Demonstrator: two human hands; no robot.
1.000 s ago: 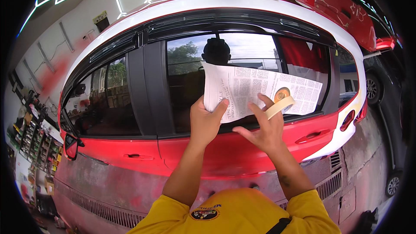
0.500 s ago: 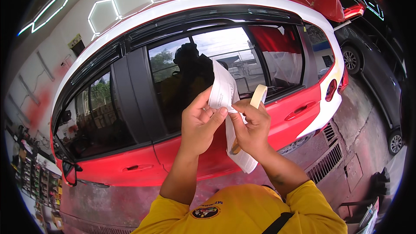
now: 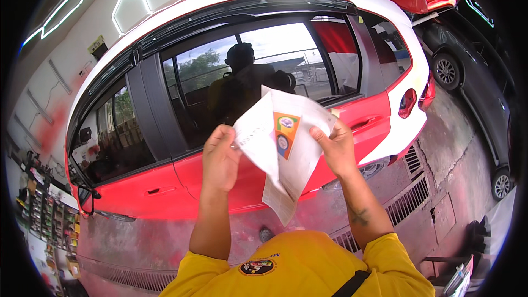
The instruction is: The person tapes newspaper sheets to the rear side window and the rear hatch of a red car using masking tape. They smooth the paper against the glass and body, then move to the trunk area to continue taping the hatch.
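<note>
A creased sheet of printed paper (image 3: 257, 135) is spread between my two hands, in front of the car's side. It is folded over on itself, with an orange and blue printed patch near its middle. My left hand (image 3: 221, 157) pinches its left edge between thumb and fingers. On the opposite edge, my right hand (image 3: 336, 148) grips the sheet with the thumb on top. A small pale edge of a masking tape roll (image 3: 334, 113) shows by the right fingers; the rest is hidden.
Right ahead stands a red and white car (image 3: 264, 190) with dark side windows (image 3: 214, 77). A dark grey car (image 3: 473, 93) is at the right. Floor grates (image 3: 407, 201) run beside the red car. Stocked shelves (image 3: 52, 220) line the left.
The paper, bunched up before, is now opened out wide. My hands have moved apart, left hand leftward. The tape roll on my right hand has mostly gone out of sight.
</note>
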